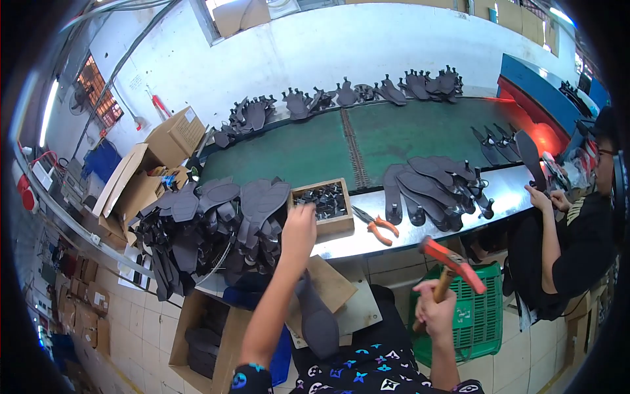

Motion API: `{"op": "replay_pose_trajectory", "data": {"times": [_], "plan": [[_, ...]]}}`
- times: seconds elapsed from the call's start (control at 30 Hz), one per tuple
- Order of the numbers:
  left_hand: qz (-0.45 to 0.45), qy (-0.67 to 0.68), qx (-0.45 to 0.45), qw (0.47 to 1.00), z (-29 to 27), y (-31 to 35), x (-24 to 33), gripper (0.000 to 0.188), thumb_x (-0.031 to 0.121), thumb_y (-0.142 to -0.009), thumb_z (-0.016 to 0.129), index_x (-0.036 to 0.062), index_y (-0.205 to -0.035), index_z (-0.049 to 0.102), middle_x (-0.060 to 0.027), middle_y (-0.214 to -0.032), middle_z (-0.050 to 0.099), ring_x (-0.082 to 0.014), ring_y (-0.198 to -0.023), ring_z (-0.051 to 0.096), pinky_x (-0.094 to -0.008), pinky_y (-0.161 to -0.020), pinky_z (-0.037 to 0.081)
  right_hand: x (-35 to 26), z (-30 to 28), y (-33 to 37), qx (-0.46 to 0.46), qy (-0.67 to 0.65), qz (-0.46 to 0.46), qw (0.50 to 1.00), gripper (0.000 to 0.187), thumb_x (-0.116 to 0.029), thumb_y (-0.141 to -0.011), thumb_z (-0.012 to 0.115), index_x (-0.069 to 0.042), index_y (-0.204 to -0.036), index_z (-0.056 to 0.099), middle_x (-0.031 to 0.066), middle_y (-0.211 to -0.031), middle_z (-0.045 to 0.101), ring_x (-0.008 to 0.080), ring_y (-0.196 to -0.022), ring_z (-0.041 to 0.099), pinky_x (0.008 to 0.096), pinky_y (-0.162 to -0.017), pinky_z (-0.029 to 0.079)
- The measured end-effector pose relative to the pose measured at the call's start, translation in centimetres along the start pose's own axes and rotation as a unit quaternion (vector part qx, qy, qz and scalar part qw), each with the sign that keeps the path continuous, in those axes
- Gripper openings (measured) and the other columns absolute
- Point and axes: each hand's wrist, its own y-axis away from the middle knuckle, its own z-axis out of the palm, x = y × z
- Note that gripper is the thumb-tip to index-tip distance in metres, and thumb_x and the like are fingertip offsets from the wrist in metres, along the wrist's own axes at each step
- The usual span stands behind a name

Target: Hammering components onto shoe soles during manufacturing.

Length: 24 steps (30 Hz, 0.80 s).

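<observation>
My left hand point(300, 230) is at the left end of a wooden box point(336, 225) of small black parts point(325, 199). Its fingers are bunched together, and anything between them is hidden. In my right hand point(436, 307) is a hammer point(454, 266) with a red head and wooden handle, raised above a green crate. Between my arms a dark shoe sole point(318, 322) rests against a tan board point(333, 281) at my lap. Orange-handled pliers point(377, 227) lie right of the box on the metal table edge point(348, 245).
Shoe soles point(262, 200) are heaped at the left; more soles point(426, 187) lie right of the pliers. Behind runs a green conveyor belt point(282, 154). A cardboard box point(187, 358) and the green crate point(482, 322) flank me. At the right, a co-worker point(558, 243) holds a sole.
</observation>
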Motion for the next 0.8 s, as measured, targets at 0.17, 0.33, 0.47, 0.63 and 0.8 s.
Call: {"op": "replay_pose_trajectory", "data": {"times": [0.17, 0.33, 0.47, 0.63, 0.8], "plan": [[-0.032, -0.189, -0.24, 0.952, 6.6, -3.9, -6.9, 0.011, 0.007, -0.084, 0.064, -0.0024, -0.079, 0.068, -0.0226, -0.089, 0.067, -0.0386, -0.086, 0.068, -0.0484, -0.075, 0.054, 0.0, 2.4, 0.7, -0.115, 0.101, -0.001, 0.988, 0.016, -0.018, -0.098, 0.065, -0.003, -0.098, 0.071, -0.005, -0.06, 0.055, 0.0058, -0.05, 0.048, 0.0232, -0.049, 0.042], [-0.021, -0.051, -0.164, 0.985, 3.8, -3.2, -6.8, 0.011, 0.006, -0.082, 0.069, -0.0026, -0.087, 0.073, -0.0212, -0.085, 0.07, -0.0344, -0.077, 0.07, -0.0399, -0.066, 0.055, 0.2, 2.9, 2.0, -0.118, 0.172, -0.127, 0.97, 0.02, -0.022, -0.094, 0.071, -0.002, -0.097, 0.074, -0.0008, -0.065, 0.063, 0.0057, -0.059, 0.057, 0.025, -0.058, 0.048], [-0.223, 0.346, -0.117, 0.904, -3.1, -0.7, 3.0, 0.018, 0.009, -0.086, 0.074, -0.0029, -0.099, 0.075, -0.0096, -0.079, 0.072, -0.0129, -0.071, 0.067, -0.0244, -0.059, 0.049, 2.0, 3.1, 0.6, -0.119, 0.096, -0.037, 0.987, 0.021, -0.02, -0.093, 0.072, 0.0, -0.1, 0.074, 0.0012, -0.071, 0.069, 0.0063, -0.066, 0.063, 0.0247, -0.062, 0.051], [-0.232, 0.488, -0.077, 0.838, -12.5, 6.4, 12.1, 0.015, 0.0, -0.086, 0.073, -0.0025, -0.101, 0.075, -0.0075, -0.086, 0.072, -0.0116, -0.072, 0.067, -0.0203, -0.06, 0.049, -3.4, 7.3, -0.9, -0.197, -0.05, -0.088, 0.975, 0.034, -0.019, -0.092, 0.073, 0.001, -0.118, 0.065, 0.0041, -0.085, 0.069, 0.0104, -0.072, 0.064, 0.0239, -0.061, 0.051], [-0.147, 0.421, -0.023, 0.895, -13.9, 9.6, 12.6, 0.013, -0.002, -0.084, 0.075, -0.0036, -0.097, 0.073, -0.0092, -0.088, 0.069, -0.0113, -0.069, 0.063, -0.0215, -0.059, 0.049, -5.5, 9.4, -1.2, -0.304, -0.026, 0.077, 0.949, 0.029, -0.014, -0.091, 0.075, 0.002, -0.114, 0.068, 0.008, -0.098, 0.071, 0.0118, -0.088, 0.068, 0.025, -0.077, 0.054]]}}
